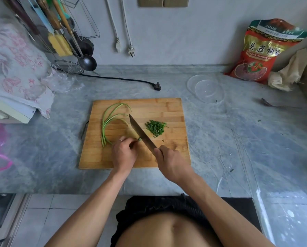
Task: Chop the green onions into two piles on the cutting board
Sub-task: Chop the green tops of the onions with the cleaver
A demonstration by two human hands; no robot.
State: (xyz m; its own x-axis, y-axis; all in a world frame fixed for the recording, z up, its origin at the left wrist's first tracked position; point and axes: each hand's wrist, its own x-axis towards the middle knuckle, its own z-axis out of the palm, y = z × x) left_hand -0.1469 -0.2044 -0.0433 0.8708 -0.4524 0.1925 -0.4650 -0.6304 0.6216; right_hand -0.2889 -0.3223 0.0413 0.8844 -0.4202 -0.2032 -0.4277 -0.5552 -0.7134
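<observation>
A wooden cutting board (167,107) lies on the grey counter. Long green onion stalks (106,122) curve across its left half, their ends gathered under my left hand (125,154), which pinches them near the board's front. My right hand (170,163) grips the handle of a knife (141,133); its blade slants up and left, its edge right beside my left fingertips. One pile of chopped green onion (156,128) sits right of the blade. A few stray bits lie near it.
Two stacked clear bowls (206,89) stand behind the board on the right, a spoon (273,105) further right. A red bag (261,52) leans on the wall. A black plug and cord (156,86) lie behind the board. Utensils and a strainer (69,66) are at the back left.
</observation>
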